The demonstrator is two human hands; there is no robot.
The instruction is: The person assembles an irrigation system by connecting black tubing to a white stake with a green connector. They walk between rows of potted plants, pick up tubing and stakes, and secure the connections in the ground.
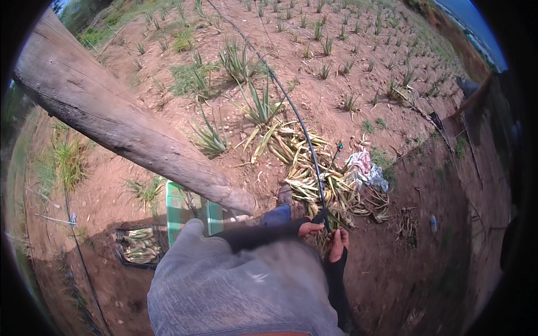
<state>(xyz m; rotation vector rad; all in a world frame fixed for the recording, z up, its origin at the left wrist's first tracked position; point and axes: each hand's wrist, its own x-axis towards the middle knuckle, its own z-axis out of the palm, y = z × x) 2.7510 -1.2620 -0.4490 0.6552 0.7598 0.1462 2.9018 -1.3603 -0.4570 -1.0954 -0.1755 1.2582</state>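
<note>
A thin black hose (305,131) runs down from the top of the view to my two hands. My left hand (310,229) is closed, its fingers pinching the hose near its lower end. Just to the right, my right hand (338,246) is also closed, its fingertips on the same dark length. Small details between the fingers are too small to make out. Beneath and beyond the hands lies a heap of yellowed, cut leaves (305,159). A thin piece with a green tip (339,147) stands out above the heap.
A thick wooden post (112,112) slants across the left. Beside its foot stand a green crate (175,207) and a black crate (119,246) holding leaf pieces. A crumpled plastic bag (367,171) and a bottle (433,224) lie right. Aloe plants (260,103) grow ahead.
</note>
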